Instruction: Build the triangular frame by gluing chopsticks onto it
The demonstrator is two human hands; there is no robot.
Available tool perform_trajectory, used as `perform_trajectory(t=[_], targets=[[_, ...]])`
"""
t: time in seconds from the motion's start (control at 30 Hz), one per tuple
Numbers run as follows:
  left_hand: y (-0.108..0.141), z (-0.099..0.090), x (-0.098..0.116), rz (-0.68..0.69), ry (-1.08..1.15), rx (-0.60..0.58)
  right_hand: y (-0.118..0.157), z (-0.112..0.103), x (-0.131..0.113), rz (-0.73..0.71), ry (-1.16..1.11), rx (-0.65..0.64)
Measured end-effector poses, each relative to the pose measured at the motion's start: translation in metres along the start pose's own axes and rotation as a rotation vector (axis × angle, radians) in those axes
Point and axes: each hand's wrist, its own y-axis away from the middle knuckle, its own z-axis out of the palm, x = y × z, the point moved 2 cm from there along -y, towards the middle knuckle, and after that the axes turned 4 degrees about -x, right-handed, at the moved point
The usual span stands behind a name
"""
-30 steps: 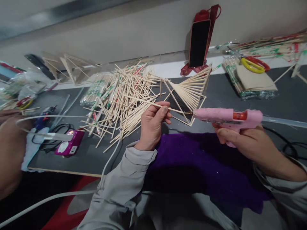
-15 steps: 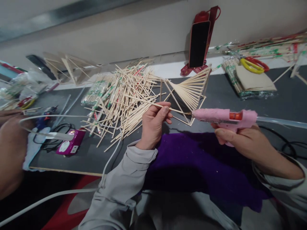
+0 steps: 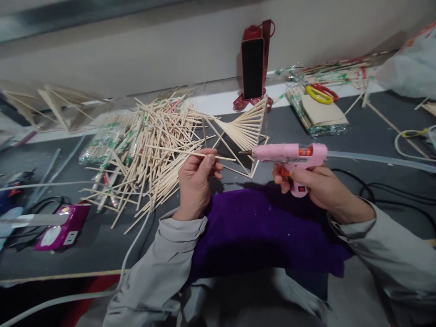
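Between thumb and fingers, my left hand [image 3: 197, 181] pinches a thin wooden stick [image 3: 225, 158], whose tip points right. My right hand [image 3: 313, 184] is wrapped round the handle of a pink glue gun [image 3: 289, 154]. The gun's metal nozzle points left, just above and right of the stick's tip, with a small gap between them. Behind both hands stands a stick structure [image 3: 243, 129], with a twisted fan of sticks over a triangular frame. A large loose pile of sticks [image 3: 163, 136] lies to the left of it.
A phone [image 3: 252, 68] leans upright against a red bottle by the wall. Scissors [image 3: 320, 94] rest on bagged sticks at the back right. A purple power socket box [image 3: 63, 227] and cables are at the left. Purple cloth [image 3: 252, 227] lies before me.
The nozzle has come away from the stick's tip, and the gun is more upright, its switch now showing. The view has shifted right, and the other person's arm has left the picture.
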Motion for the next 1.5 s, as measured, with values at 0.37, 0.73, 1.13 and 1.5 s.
perform_trajectory(t=[0.37, 0.73, 1.13, 1.5], targets=[[0.030, 0.028, 0.004, -0.126, -0.091, -0.369, -0.004, 0.010, -0.010, -0.188, -0.303, -0.010], [0.050, 0.072, 0.003, -0.268, -0.256, -0.611, -0.012, 0.036, 0.006, -0.300, -0.327, 0.127], [0.049, 0.068, -0.015, -0.193, -0.270, -0.591, -0.012, 0.038, 0.014, -0.334, -0.243, 0.103], [0.050, 0.066, -0.024, -0.203, -0.162, -0.616, -0.004, 0.032, -0.018, -0.376, -0.087, 0.298]])
